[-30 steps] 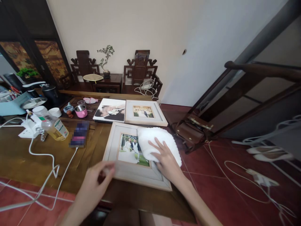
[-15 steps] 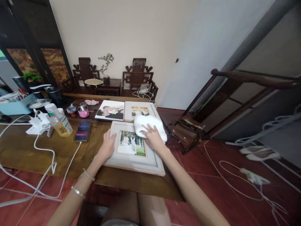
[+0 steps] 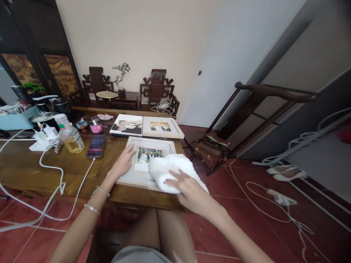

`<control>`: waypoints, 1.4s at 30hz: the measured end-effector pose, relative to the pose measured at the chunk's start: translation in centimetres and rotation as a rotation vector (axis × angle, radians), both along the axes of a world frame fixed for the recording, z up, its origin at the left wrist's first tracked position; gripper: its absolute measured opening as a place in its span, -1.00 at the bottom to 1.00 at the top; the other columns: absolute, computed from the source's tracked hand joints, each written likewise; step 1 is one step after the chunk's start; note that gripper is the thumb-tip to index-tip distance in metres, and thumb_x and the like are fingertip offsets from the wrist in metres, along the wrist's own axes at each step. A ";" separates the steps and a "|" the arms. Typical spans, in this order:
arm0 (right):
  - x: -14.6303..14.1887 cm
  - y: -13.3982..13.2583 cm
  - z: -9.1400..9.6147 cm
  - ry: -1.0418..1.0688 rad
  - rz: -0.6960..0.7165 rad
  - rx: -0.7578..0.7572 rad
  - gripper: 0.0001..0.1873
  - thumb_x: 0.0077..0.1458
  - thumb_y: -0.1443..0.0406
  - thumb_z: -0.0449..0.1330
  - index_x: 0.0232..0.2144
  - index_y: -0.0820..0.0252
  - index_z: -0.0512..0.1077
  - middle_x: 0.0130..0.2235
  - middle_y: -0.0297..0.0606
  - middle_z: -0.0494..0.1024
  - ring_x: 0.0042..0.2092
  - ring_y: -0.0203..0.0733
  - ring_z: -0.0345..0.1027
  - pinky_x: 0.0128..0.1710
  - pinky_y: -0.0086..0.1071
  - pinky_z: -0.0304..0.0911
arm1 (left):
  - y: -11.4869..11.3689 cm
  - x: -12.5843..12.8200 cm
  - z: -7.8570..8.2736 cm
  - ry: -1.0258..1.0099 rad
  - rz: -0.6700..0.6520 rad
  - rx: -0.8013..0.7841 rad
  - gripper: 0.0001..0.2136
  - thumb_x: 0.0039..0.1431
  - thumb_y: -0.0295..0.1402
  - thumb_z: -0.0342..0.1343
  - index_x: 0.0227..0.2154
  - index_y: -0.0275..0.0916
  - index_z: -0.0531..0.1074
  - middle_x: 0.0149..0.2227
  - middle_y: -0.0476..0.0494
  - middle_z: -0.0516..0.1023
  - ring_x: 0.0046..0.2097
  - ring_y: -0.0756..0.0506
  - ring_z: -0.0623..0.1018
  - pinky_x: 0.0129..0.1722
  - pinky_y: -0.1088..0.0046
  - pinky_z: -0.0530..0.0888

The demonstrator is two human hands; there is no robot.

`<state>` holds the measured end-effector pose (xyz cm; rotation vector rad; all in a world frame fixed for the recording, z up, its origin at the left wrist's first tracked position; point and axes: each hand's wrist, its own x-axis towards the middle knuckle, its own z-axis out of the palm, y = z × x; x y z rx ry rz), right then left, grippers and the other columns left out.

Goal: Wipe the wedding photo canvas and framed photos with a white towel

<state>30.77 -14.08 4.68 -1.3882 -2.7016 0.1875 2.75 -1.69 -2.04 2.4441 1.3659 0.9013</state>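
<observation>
A pale photo frame (image 3: 140,179) lies flat on the wooden table in front of me, a picture of a couple outdoors inside it. My left hand (image 3: 123,162) holds the frame's left edge, with the fingers over the border. A fluffy white cloth (image 3: 174,164) is bunched under my right hand (image 3: 189,188), whose fingers press into it. This cloth covers the frame's lower right corner and part of the picture. Behind lie a second photo frame (image 3: 175,130) and a white-edged photo panel (image 3: 126,124), side by side.
On the table's left are a phone (image 3: 95,147) on a cable, a bottle of yellowish liquid (image 3: 70,137), a power strip (image 3: 41,145) and a pink cup (image 3: 95,126). A wooden chair (image 3: 274,91) with a brown bag (image 3: 210,149) stands at the right.
My right hand has moved the white cloth from the frame's upper right side down to its lower right corner. My left hand stays at the left edge. The view has shifted slightly.
</observation>
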 end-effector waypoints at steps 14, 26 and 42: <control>-2.3 11.3 -1.8 -0.115 -0.195 0.247 -0.43 0.02 0.51 0.00 0.11 0.31 0.34 0.22 0.09 0.28 0.26 0.18 0.00 0.20 0.16 -0.16 | 1.4 -0.7 -2.1 -0.033 0.049 0.028 -0.49 0.04 -0.71 -0.15 0.07 -0.40 0.36 0.21 -0.40 0.31 0.30 -0.20 0.23 0.30 0.07 0.18; -1.9 0.2 -0.3 -0.022 -0.002 0.015 -0.37 -0.07 0.55 0.01 0.10 0.29 0.35 0.10 0.04 0.43 0.27 0.00 0.07 0.29 -0.02 -0.12 | 1.2 -0.3 -2.4 -0.030 0.043 0.047 -0.49 0.05 -0.70 -0.16 0.08 -0.40 0.34 0.21 -0.37 0.31 0.33 -0.20 0.17 0.31 0.06 0.15; -2.3 8.3 -1.1 -0.063 -0.093 0.165 -0.44 0.01 0.51 0.04 0.10 0.29 0.35 0.15 0.05 0.38 0.27 0.06 0.04 0.25 0.04 -0.20 | 1.4 -0.4 -2.5 -0.020 0.071 0.065 -0.47 0.03 -0.73 -0.17 0.06 -0.39 0.37 0.17 -0.36 0.37 0.32 -0.21 0.20 0.29 0.02 0.19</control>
